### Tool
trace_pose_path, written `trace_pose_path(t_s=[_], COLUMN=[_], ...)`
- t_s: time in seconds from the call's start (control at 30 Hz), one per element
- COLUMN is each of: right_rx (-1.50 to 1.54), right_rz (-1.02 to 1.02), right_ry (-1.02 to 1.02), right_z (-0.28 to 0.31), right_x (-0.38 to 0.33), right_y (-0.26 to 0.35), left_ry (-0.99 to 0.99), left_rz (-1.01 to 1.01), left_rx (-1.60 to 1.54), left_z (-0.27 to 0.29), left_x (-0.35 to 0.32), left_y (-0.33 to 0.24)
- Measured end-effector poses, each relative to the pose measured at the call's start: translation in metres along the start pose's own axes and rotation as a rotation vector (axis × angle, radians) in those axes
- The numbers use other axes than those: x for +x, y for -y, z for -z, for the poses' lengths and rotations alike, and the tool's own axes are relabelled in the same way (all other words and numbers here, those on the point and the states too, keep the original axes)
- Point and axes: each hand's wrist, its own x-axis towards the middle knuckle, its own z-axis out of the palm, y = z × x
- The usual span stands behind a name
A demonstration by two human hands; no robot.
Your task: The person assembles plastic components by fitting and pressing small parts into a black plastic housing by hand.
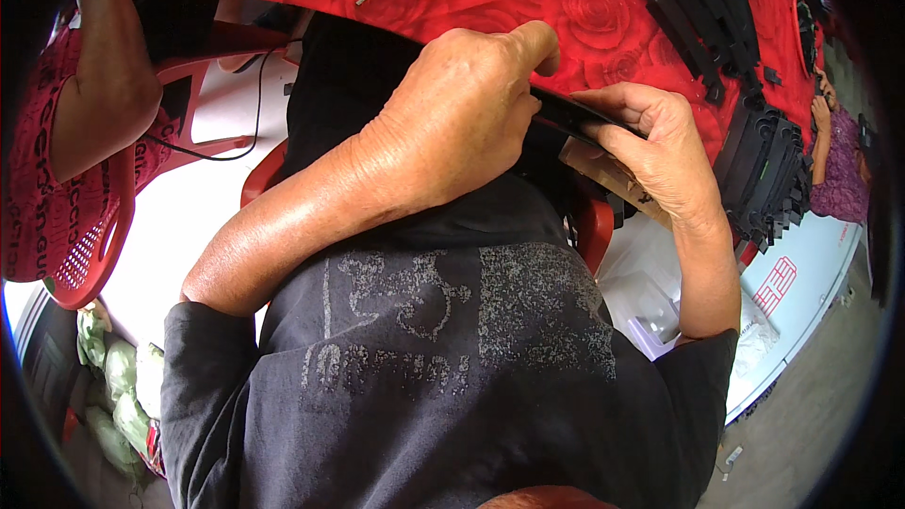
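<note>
Red rose-patterned cloth [594, 5] spreads before me, long black plastic-looking pieces [696, 9] heaped at its right. By its near edge, between my hands, is a flat, glossy black piece [564, 115]. My right hand [662, 151] pinches it between thumb and fingers; my left hand [467, 108] curls at its other end, whether gripping I cannot tell.

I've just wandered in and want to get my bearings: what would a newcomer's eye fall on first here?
Probably the bright red, rose-patterned tablecloth across the top of the picture. Next, just above the middle, the person's right hand holds a black strip, with the left hand at its left end. Then the heap of black pieces on the cloth at upper right.
</note>
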Motion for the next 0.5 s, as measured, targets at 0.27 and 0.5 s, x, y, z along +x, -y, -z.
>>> trace_pose_path(t_s=[0.27,0.5], right_rx=[-0.089,-0.126], right_rz=[-0.004,-0.006], right_ry=[-0.002,-0.024], right_z=[0.015,0.015], right_x=[-0.010,-0.013], right_y=[0.006,0.008], left_ry=[0.036,0.045], left_rz=[-0.007,-0.008], left_rx=[-0.099,-0.142], left_z=[-0.002,-0.001], left_x=[0.008,0.009], left_y=[-0.002,0.000])
